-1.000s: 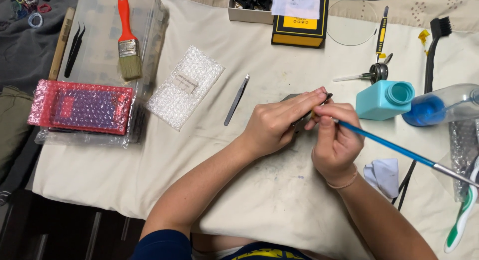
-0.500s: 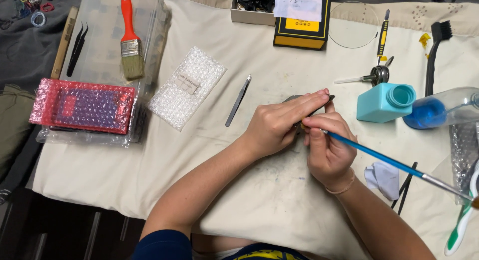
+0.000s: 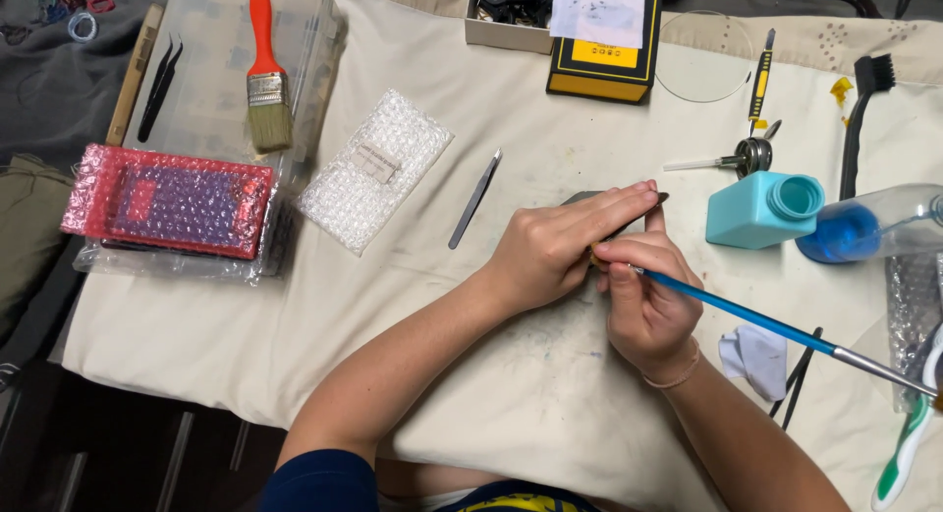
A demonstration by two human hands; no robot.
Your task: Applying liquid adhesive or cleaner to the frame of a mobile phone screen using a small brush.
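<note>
Left hand pins a small dark part to the cloth-covered worktop; right hand grips a blue-handled brush. Over 1 s the handle has dipped lower, suggesting continued brushing.

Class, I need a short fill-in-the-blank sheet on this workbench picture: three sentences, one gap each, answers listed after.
1. The right hand holds a thin brush whose handle is ____ in colour.
2. The left hand presses on a small dark object lying on the ____ covering the table.
3. The wide paintbrush at the upper left has a ____ handle.

Missing words: blue; cloth; red
</note>
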